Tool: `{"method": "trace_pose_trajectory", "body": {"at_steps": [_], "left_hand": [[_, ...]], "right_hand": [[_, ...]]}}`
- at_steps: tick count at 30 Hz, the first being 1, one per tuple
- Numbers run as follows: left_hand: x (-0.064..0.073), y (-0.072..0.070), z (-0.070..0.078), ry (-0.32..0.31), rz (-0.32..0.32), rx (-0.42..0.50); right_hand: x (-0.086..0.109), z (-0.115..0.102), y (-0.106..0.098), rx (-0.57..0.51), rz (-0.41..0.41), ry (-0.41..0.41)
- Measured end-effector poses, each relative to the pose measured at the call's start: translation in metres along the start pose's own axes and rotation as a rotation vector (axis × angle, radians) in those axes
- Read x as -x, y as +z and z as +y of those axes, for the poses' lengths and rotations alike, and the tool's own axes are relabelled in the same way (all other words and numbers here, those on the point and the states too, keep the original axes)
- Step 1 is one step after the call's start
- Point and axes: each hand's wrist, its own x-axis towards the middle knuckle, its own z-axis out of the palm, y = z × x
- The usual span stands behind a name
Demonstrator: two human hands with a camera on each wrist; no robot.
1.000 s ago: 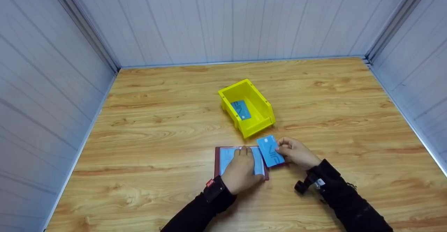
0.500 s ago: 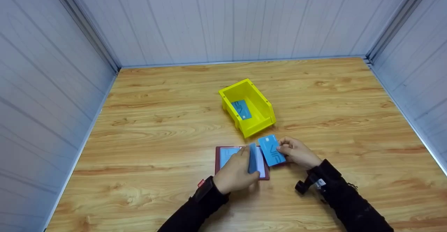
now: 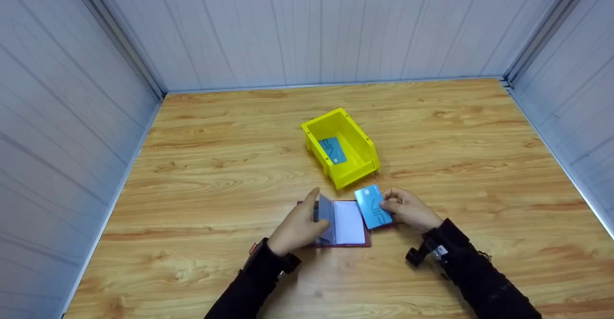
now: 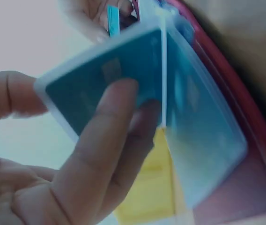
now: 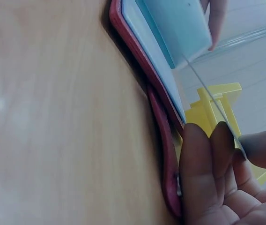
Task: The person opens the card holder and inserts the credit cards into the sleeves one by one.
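Observation:
A red-covered card holder [image 3: 368, 238] lies opened out on the table, its right-hand page showing white. My left hand [image 3: 296, 225] has a raised clear sleeve page [image 3: 327, 216] with blue cards in it between thumb and fingers; the left wrist view shows the fingers over the page [image 4: 77, 91] and the thumb tip hidden behind its edge. My right hand [image 3: 411, 211] pinches a blue card [image 3: 372, 207] marked VIP at its right edge, chip end up, held at the holder's right side. The right wrist view shows this card [image 5: 212, 98] edge-on between thumb and fingers.
Just beyond the holder stands a yellow bin [image 3: 357, 172], its low front towards me. Another blue VIP card [image 3: 332, 150] lies inside it. A wood-grain table [image 3: 216, 165] spreads around, with pale panel walls [image 3: 302, 31] at the back and both sides.
My left hand has moved left, lifting sleeve pages from the holder and swinging them over leftward, which uncovers the white right-hand page. The right hand and its card have hardly moved.

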Motion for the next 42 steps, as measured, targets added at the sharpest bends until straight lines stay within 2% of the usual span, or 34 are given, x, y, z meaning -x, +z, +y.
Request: {"method": "trace_pose_trajectory", "body": {"at_steps": [6,14,22,30,42], "left_hand": [[-0.008,-0.010,-0.017,-0.025,0.065,0.021],[-0.014,-0.014,-0.034,0.006,0.093,0.038],[-0.016,-0.015,-0.036,0.005,0.096,0.045],[-0.015,-0.016,-0.039,-0.006,0.076,0.146],[-0.014,-0.015,-0.038,-0.005,0.085,0.159]], "right_hand": [[0.000,0.000,0.001,0.034,0.007,0.002],[-0.003,-0.007,0.006,0.112,-0.015,0.020],[-0.012,-0.015,0.023,0.163,-0.035,0.031],[-0.022,-0.017,0.041,0.147,-0.095,0.090],[-0.025,-0.020,0.050,0.179,-0.096,0.081]]}}
